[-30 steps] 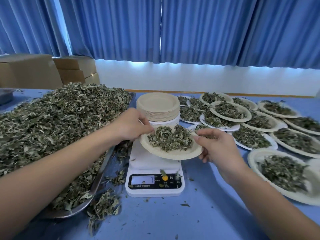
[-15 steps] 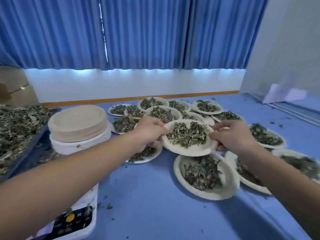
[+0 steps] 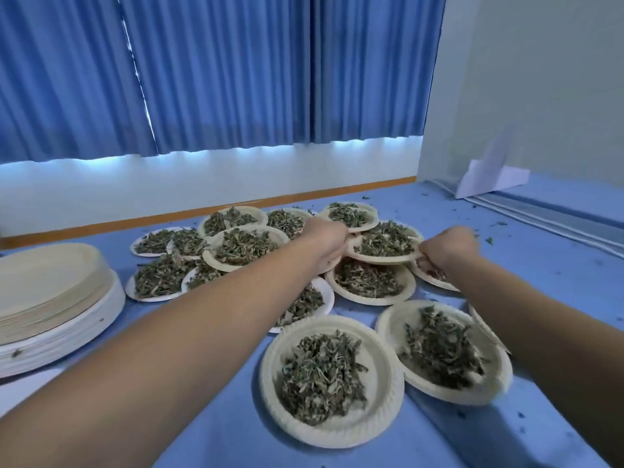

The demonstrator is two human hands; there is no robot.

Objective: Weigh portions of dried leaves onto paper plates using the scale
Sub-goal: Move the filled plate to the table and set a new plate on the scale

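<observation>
Plate (image 3: 378, 260) of dried leaves (image 3: 385, 243) held at both rims over the crowded pile.
Head view: filled plates (image 3: 371, 301) lie just beneath your grip and overlap on its near, far and left sides. Bare blue table (image 3: 540, 265) opens only beyond your right hand (image 3: 445, 248). That hand curls over the right rim and your left hand (image 3: 329, 239) grips the left rim, both arms stretched far forward. Since half a second ago you have carried the plate farther out, and the scale has left view.
</observation>
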